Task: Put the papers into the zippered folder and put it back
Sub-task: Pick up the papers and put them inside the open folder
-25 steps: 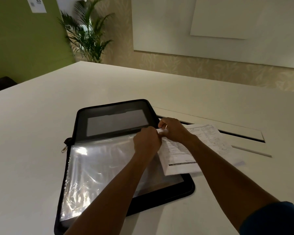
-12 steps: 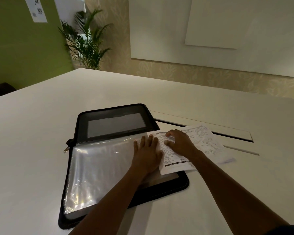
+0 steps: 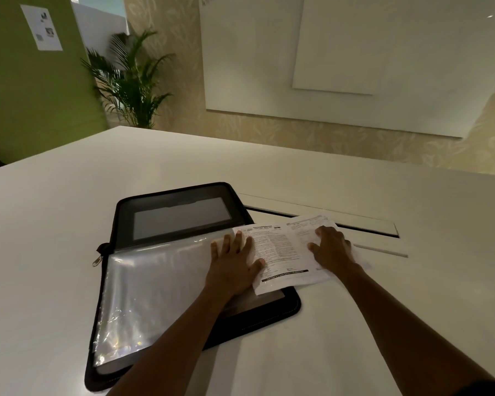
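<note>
A black zippered folder point(image 3: 180, 205) lies open on the white table point(image 3: 40, 218), its clear plastic sleeves point(image 3: 152, 290) spread over the near half. Printed papers point(image 3: 283, 247) lie partly over the folder's right edge and partly on the table. My left hand point(image 3: 235, 264) rests flat, fingers spread, on the sleeve and the papers' left edge. My right hand point(image 3: 330, 247) presses flat on the right part of the papers. Neither hand grips anything. The zipper pull point(image 3: 97, 261) hangs at the folder's left side.
A long cable slot with a lid point(image 3: 326, 221) runs across the table just behind the papers. Past the table's far edge stand a potted palm point(image 3: 132, 81), a green wall point(image 3: 26, 95) and white wall panels point(image 3: 340, 52).
My hands went from pinching together at the sleeve's top edge to lying flat. The right hand slid rightward across the papers. The view tilted upward.
</note>
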